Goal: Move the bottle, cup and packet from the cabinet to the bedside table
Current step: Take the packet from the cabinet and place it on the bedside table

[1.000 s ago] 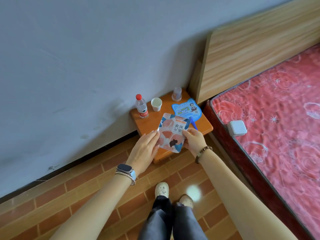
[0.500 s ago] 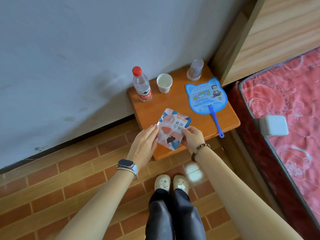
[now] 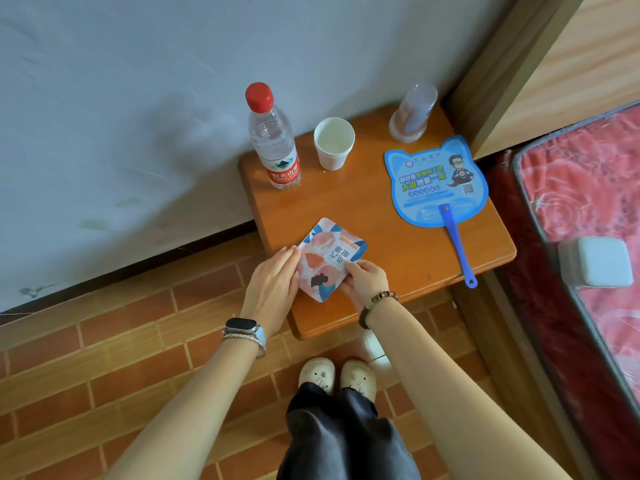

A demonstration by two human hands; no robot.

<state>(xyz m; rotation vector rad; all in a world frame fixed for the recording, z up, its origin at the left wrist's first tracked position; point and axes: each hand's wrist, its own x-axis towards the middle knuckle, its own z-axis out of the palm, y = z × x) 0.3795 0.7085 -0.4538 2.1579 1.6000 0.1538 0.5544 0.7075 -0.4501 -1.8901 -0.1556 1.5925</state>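
Landmark: bedside table (image 3: 398, 258), orange-brown wood, set against a grey wall (image 3: 138, 98).

1. packet (image 3: 327, 261): pink/white w/ blue corners, printed text upside down to the camera. Over the table's near-left corner, tilted. Lying flat or held just above the top: can't tell.
2. L hand (image 3: 273, 285): fingers straight and together, tips touching the packet's left edge. Not wrapped round it. Watch (image 3: 242, 325) on the wrist.
3. R hand (image 3: 367, 284): thumb on top of the packet's near-right edge, fingers curled beneath; pinches it. Bead bracelet (image 3: 379, 301) on the wrist.
4. bottle (image 3: 273, 140): clear plastic, red cap, red label. Upright at the table's far-left corner, by the wall.
5. cup (image 3: 333, 143): white paper, upright, mouth up. Far edge of the table, just right of the bottle, not touching it.
6. clear tumbler (image 3: 414, 112): far-right corner of the table; looks upside down.
7. fan (image 3: 434, 181): blue, cat-eared, flat on the table's right half; handle reaches past the near-right edge.
8. mattress (image 3: 588, 202): red floral, right of the table; white box (image 3: 594, 261) on it.
9. floor (image 3: 104, 358): brick-pattern tile, near side of the table.
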